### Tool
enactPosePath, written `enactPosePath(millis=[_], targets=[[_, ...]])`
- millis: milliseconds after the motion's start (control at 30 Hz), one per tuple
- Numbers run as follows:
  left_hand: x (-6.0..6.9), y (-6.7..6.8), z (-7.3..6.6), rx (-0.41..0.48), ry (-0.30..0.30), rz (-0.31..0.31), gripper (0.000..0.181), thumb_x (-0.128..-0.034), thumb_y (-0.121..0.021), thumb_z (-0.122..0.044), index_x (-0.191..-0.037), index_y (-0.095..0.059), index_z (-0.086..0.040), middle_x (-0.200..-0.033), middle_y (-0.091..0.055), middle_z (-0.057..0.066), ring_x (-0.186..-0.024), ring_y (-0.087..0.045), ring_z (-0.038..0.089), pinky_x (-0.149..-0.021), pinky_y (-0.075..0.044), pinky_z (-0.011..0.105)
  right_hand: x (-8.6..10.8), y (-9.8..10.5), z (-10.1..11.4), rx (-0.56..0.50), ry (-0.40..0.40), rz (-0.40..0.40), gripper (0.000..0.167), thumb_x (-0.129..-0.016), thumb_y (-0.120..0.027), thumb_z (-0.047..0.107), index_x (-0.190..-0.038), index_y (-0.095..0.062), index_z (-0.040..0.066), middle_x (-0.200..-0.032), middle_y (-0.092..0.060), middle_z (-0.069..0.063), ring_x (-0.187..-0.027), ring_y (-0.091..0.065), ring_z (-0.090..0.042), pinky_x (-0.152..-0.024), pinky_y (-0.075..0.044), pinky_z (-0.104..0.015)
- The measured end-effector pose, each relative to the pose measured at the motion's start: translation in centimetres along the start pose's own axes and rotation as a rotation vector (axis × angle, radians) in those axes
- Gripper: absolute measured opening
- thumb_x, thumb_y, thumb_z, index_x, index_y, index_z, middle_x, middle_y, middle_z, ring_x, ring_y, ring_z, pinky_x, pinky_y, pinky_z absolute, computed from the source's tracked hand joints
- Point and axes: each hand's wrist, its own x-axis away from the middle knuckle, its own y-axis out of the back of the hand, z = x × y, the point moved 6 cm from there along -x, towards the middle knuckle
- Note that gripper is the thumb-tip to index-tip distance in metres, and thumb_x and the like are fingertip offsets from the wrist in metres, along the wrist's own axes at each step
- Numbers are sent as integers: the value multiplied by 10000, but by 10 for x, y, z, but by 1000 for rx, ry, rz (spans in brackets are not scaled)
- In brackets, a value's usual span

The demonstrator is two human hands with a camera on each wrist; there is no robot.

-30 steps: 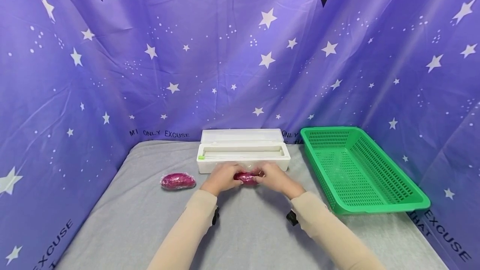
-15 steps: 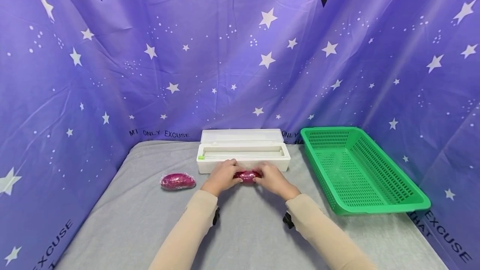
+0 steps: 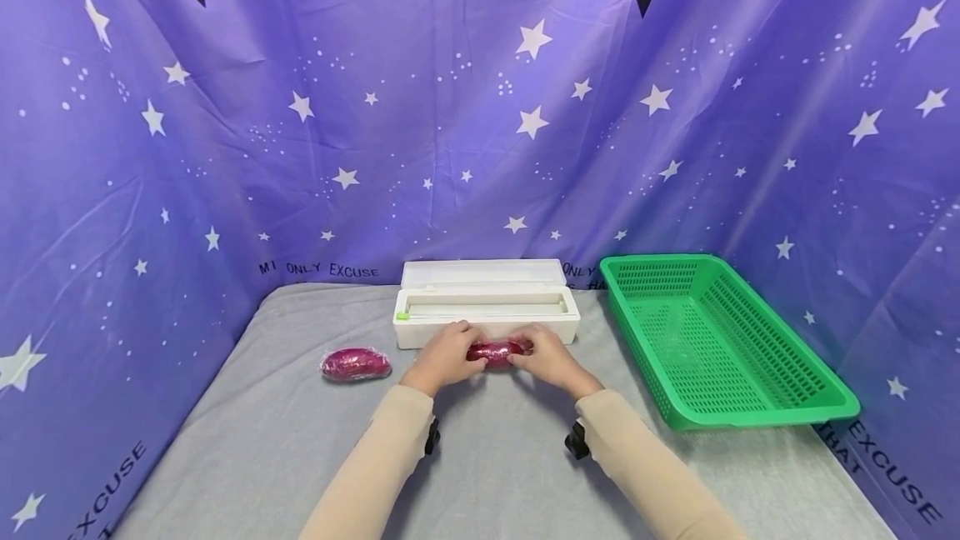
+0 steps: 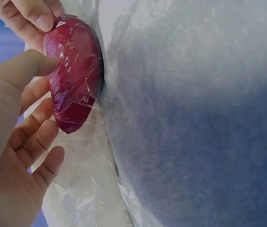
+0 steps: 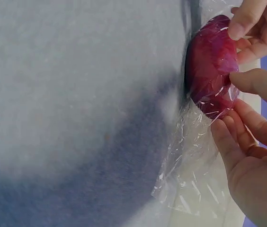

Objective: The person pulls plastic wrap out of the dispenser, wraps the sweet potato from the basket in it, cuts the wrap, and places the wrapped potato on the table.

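Note:
A purple-red sweet potato (image 3: 497, 354) lies crosswise at the front of a white cling film dispenser (image 3: 486, 329). Both hands hold it, one at each end. My left hand (image 3: 447, 352) has its thumb on the near side and its fingers curled behind, as the left wrist view shows. From the other end, my right hand (image 3: 550, 357) pinches it the same way. Clear cling film (image 4: 88, 196) covers the sweet potato and spreads out loosely beside it; in the right wrist view the wrinkled film (image 5: 190, 189) runs along the dispenser.
A second sweet potato (image 3: 356, 363), wrapped in film, lies on the grey cloth (image 3: 285, 440) to the left. At the right stands a green plastic basket (image 3: 637, 348). The dispenser's lid (image 3: 483, 272) is raised at the back, before a purple star-patterned curtain (image 3: 420, 132).
My right hand and forearm have shifted a little to the left, and its fingers have changed place on the sweet potato's end. The left hand stays almost where it was.

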Motion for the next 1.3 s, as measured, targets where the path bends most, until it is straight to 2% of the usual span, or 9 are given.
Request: enactPosePath(millis=[133, 267, 367, 467, 567, 700, 800, 1000, 1300], targets=[[2, 2, -1, 8, 44, 29, 300, -903, -748, -296, -1163, -709, -151, -1097, -629, 7, -995, -573, 177, -922, -491, 367, 2, 11, -2, -47, 5, -109, 266, -879, -711, 24, -1144, -704, -8, -1028, -688, -98, -891, -658, -222, -820, -562, -375], [2, 2, -1, 14, 59, 37, 295, -912, -744, -284, -1171, -703, -151, -1105, -625, 9, -1007, -574, 184, -941, -484, 380, 4, 36, -2, -87, 42, -335, 241, -882, -656, -12, -1115, -715, -7, -980, -688, -120, -868, -651, -269, -801, -555, -422], [3, 1, 0, 16, 61, 36, 297, -912, -745, -285, -1178, -701, -160, -1113, -624, 7, -1014, -576, 185, -942, -484, 385, 6, 55, -6, -71, 54, -490, 273, -871, -647, -8, -1136, -709, -10, -1045, -652, -169, -979, -610, -340, -885, -495, -482], [2, 0, 3, 21, 62, 31, 304, -910, -748, -288, -1187, -695, -173, -1120, -624, 1, -1025, -581, 184, -948, -484, 385, 6, 68, -15, -19, 9, -563, 334, -889, -647, 47, -1216, -672, -16, -1203, -592, -220, -1126, -518, -403, -974, -403, -526], [2, -1, 4, 27, 52, 15, 304, -900, -758, -280, -1181, -692, -185, -1118, -627, -3, -1029, -590, 189, -946, -486, 389, 4, 75, -29, 10, -91, -549, 427, -939, -628, 136, -1330, -587, -29, -1361, -490, -264, -1245, -410, -440, -1045, -327, -547], [2, -1, 3, 25, 43, 6, 295, -892, -766, -275, -1168, -693, -200, -1098, -624, -7, -1007, -594, 191, -930, -490, 385, 3, 76, -47, 5, -230, -446, 551, -1010, -554, 257, -1465, -436, -30, -1485, -365, -306, -1352, -322, -475, -1108, -275, -578], [2, -1, 3, 10, 39, 9, 292, -894, -762, -282, -1168, -695, -204, -1090, -623, -6, -997, -593, 193, -925, -489, 383, 4, 73, -56, -21, -285, -362, 589, -1055, -465, 303, -1517, -337, -38, -1523, -328, -311, -1394, -307, -475, -1140, -250, -578], [2, 0, 2, -20, 27, 5, 297, -892, -763, -274, -1169, -700, -189, -1098, -630, -1, -1000, -596, 194, -926, -491, 381, 8, 65, -64, -70, -294, -277, 553, -1086, -393, 309, -1541, -306, 7, -1479, -423, -295, -1355, -398, -470, -1118, -307, -577], [4, 2, 2, -5, 29, 0, 312, -880, -770, -286, -1170, -700, -194, -1100, -630, 0, -1014, -597, 197, -935, -490, 383, 10, 60, -67, -70, -283, -269, 540, -1084, -415, 256, -1544, -288, 5, -1400, -487, -334, -1261, -507, -468, -1060, -388, -569]])
